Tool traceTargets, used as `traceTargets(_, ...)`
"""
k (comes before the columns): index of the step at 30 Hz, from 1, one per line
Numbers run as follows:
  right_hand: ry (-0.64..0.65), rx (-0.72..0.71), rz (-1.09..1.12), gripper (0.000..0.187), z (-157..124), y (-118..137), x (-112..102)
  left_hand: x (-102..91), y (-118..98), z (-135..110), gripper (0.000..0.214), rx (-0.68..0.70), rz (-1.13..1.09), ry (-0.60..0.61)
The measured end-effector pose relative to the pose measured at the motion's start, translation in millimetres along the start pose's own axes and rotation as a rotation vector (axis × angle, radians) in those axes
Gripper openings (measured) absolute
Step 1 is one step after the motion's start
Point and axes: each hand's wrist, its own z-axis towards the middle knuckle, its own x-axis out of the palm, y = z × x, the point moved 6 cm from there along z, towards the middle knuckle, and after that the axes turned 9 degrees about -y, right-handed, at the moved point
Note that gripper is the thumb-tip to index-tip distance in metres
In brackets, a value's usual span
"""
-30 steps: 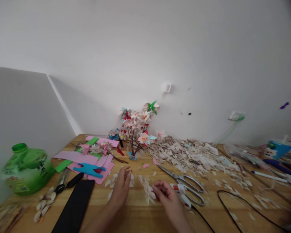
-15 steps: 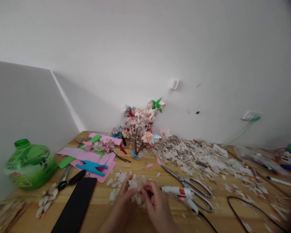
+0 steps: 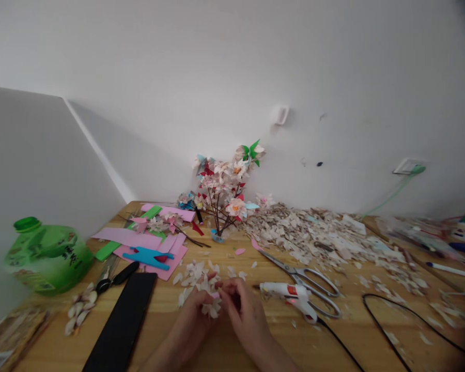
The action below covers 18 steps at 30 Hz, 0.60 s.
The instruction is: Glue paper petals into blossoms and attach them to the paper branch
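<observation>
My left hand (image 3: pixel 194 309) is closed round a pale papery flower (image 3: pixel 211 310) low over the table. A small pink bit shows near its middle. My right hand (image 3: pixel 242 305) meets it from the right, thumb and fingers pinched together at the flower's edge; whatever lies between those fingertips is hidden. Just behind the hands lies a small heap of white papery petals (image 3: pixel 191 274). To the right rests a white glue gun (image 3: pixel 284 291) with a red light on it, partly over the metal scissors (image 3: pixel 320 284).
Flowers on twigs (image 3: pixel 225 191) stand against the wall. A wide pile of papery skins (image 3: pixel 294 232) spreads at back right. On the left are coloured paper strips (image 3: pixel 127 236), a green jug (image 3: pixel 48 258), garlic cloves (image 3: pixel 79 310) and a black phone (image 3: pixel 122 320). A black cable (image 3: pixel 411 305) curves at right.
My view has tilted slightly downward. My right hand has shifted a little against the flower, and the flower has turned to show a pink bit.
</observation>
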Motion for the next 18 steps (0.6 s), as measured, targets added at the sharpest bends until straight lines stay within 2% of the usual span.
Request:
traceTargets(4,-0.034,-0.049,-0.05,0.011,-1.3,1.8,-4.6,-3.5,-4.0,1.2,0.064,0.008,-0.063,0.001)
traceTargets(7,-0.029,-0.03,-0.103,0.011,-3.4,-1.3,-12.2,-8.5,-9.3,1.5,0.067,0.002,-0.112,-0.051)
traceTargets(11,0.106,-0.018,-0.203,0.014,-13.2,-5.8,-32.5,-14.1,-24.0,-0.7,0.062,0.031,-0.15,-0.117)
traceTargets(14,0.32,0.064,-0.232,0.014,-29.9,-15.3,-57.3,-16.8,-37.1,-1.7,0.059,0.064,-0.21,-0.115)
traceTargets(16,0.413,0.193,-0.19,0.008,-43.5,-29.0,-84.5,-19.6,-44.6,-1.6,0.058,0.086,-0.255,-0.127)
traceTargets(18,0.399,0.336,-0.082,0.012,-54.9,-48.0,-120.8,-21.6,-50.3,-1.4,0.058,0.105,-0.293,-0.142)
